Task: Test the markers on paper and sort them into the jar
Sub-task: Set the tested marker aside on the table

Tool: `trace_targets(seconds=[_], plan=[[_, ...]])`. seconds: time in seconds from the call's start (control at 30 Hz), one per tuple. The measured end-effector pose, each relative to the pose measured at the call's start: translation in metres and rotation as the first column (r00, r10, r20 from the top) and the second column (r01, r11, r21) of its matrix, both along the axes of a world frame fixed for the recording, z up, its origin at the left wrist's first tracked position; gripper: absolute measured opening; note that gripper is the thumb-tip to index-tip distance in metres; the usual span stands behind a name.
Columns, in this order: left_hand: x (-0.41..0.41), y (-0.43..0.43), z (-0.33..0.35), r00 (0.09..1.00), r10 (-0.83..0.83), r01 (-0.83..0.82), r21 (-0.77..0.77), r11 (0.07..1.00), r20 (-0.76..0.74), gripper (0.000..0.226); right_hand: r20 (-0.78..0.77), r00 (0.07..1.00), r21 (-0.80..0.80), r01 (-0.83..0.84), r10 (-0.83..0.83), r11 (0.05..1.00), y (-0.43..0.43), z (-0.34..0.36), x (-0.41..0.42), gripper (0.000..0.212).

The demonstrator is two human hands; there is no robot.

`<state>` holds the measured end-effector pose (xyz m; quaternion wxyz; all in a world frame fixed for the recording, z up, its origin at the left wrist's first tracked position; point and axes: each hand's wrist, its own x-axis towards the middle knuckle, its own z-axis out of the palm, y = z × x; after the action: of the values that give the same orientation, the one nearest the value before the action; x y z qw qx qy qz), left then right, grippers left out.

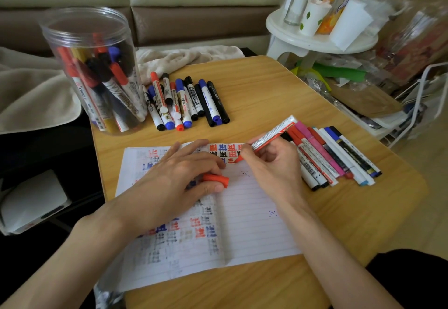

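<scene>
The left hand [177, 177] hides part of the red cap [215, 179] and the paper [254, 211] beneath. The bottles [331, 3] at upper right are blurred, cut off by the top edge.

I see a wooden table [266, 85] in front of a cream and brown sofa [194, 17]. A beige blanket [31, 90] lies at left, and a crumpled towel [189, 56] at the table's far edge. At right, a white stool [315, 39] carries a glass bottle [294, 5] and a leaf-printed paper cup [312, 17]. A white wire rack [426, 104] stands further right.
</scene>
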<state>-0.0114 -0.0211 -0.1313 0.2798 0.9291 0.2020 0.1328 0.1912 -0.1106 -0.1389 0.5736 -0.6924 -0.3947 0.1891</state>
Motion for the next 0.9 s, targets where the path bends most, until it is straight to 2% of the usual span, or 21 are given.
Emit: trace_targets(seconds=[0.37, 0.9], plan=[[0.0, -0.001, 0.0016, 1.0, 0.002, -0.002, 0.0, 1.0, -0.013, 0.037, -0.068, 0.998, 0.011, -0.004, 0.005, 1.0, 0.0003, 0.0019, -0.0024, 0.009], [0.0002, -0.0003, 0.0001, 1.0, 0.0, 0.0, 0.005, 1.0, -0.01, 0.034, 0.013, 0.999, -0.022, -0.036, 0.036, 0.999, 0.0003, -0.002, -0.0013, 0.01]])
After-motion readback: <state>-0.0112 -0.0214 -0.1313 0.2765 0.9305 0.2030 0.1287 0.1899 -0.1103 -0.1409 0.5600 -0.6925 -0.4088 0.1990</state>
